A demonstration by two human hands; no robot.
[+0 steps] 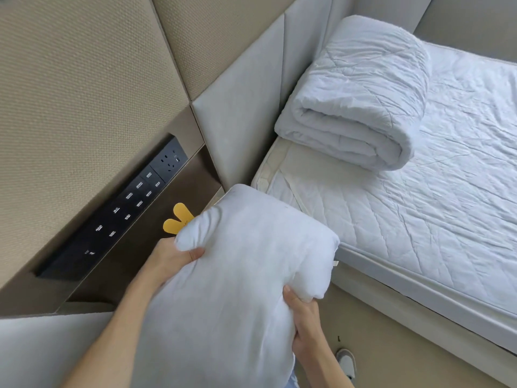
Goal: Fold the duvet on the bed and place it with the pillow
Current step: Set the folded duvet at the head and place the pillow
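A white pillow point(240, 275) is held up in front of me, beside the bed and over the bedside niche. My left hand point(173, 257) grips its left edge, thumb pressed into the fabric. On the lower right corner of the pillow, my right hand point(303, 323) is closed. The white duvet point(361, 99) lies folded in a thick bundle at the head of the bed, against the padded headboard point(246, 113). The pillow and duvet are apart.
The mattress point(436, 208) with a quilted white cover stretches to the right. A black switch and socket panel point(123, 208) sits in the wall niche on the left, with a yellow sticker point(179, 219) beside it. My shoe point(347, 364) shows on the beige floor.
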